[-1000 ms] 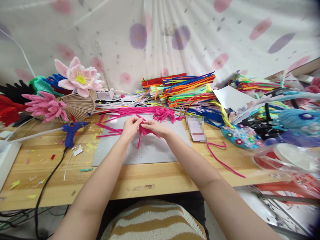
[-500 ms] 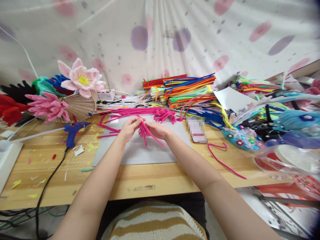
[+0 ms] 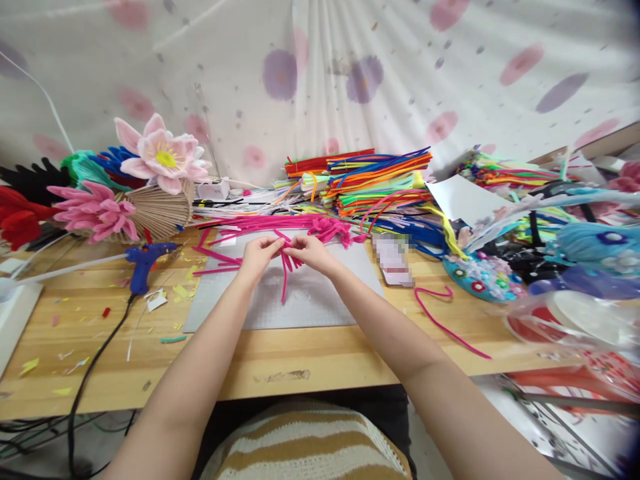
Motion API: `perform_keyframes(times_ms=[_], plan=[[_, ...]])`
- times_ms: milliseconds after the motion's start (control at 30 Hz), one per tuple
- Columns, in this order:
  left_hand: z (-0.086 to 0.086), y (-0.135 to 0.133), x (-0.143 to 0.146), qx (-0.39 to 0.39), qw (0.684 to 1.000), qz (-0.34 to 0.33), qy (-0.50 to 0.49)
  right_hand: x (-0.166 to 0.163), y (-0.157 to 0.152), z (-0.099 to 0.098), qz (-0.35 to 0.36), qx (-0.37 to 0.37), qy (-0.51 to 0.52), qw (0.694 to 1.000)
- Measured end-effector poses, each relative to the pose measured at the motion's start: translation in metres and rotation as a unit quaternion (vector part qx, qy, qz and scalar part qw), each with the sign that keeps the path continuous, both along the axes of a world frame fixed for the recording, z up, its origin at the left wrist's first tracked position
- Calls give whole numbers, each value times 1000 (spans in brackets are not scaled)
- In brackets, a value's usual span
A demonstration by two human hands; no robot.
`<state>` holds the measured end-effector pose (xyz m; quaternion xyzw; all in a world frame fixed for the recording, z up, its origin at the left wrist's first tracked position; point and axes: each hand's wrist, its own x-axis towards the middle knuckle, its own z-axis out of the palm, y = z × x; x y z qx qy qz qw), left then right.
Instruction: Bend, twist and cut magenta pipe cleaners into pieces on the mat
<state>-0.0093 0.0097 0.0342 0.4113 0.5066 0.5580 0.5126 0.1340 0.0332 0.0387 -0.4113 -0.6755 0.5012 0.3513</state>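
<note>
Magenta pipe cleaners point(image 3: 285, 283) are pinched between my two hands above the grey mat point(image 3: 320, 307). My left hand point(image 3: 263, 257) closes on them from the left, thumb and fingertips together. From the right, my right hand point(image 3: 311, 255) grips the same bunch, its fingertips nearly touching the left ones. One stem hangs down toward me, and shorter ends show under the right fingers. Loose magenta pipe cleaners point(image 3: 215, 270) lie left of my hands. A curled magenta piece point(image 3: 334, 230) and long magenta stems point(image 3: 260, 223) lie just beyond.
A blue glue gun point(image 3: 145, 263) with its cord lies at left, near fluffy flowers point(image 3: 163, 157). Multicoloured pipe cleaner bundles point(image 3: 380, 180) line the back. A phone point(image 3: 393, 261), a bent magenta stem point(image 3: 450, 327) and a blue decorated piece point(image 3: 483, 277) are at right.
My right hand has turned, its fingers now curled in beside the left fingertips. The pipe cleaners' loose ends have shifted; one now hangs straight down instead of slanting right.
</note>
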Motion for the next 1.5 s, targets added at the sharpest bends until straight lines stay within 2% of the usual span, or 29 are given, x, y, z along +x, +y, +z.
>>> perform_keyframes(times_ms=[67,133,233,433,600,700,833,933,1167,1300,1400,1500], plan=[[0,1,1,26,999,26,36,-1,-1,-2,23,-8,24,999],[-2,4,2,61,994,52,77,-3,-2,-5,45,-49,63,996],[-6,6,3,84,988,71,107,-5,-2,-10,29,-113,100,988],[-12,2,6,6,1000,-6,30,-9,2,-16,-48,-124,109,985],[-15,1,11,38,995,92,22,-15,0,-19,-60,-131,124,982],[-16,0,13,24,995,93,7,-16,-2,-24,-56,-126,145,980],[-20,-3,13,-39,993,94,-67,-11,-3,-33,-53,-121,131,983],[-22,-5,11,-63,988,101,-94,-9,-4,-39,-26,-113,121,986],[-25,-3,5,-73,993,70,-67,-13,0,-49,-12,-96,133,986],[-29,-5,4,-67,994,70,-59,-10,-3,-49,27,-100,113,988],[-29,-7,3,-63,989,101,-85,-6,-5,-44,62,-48,60,995],[-26,-9,4,-53,982,97,-151,-5,-7,-40,88,9,12,996]])
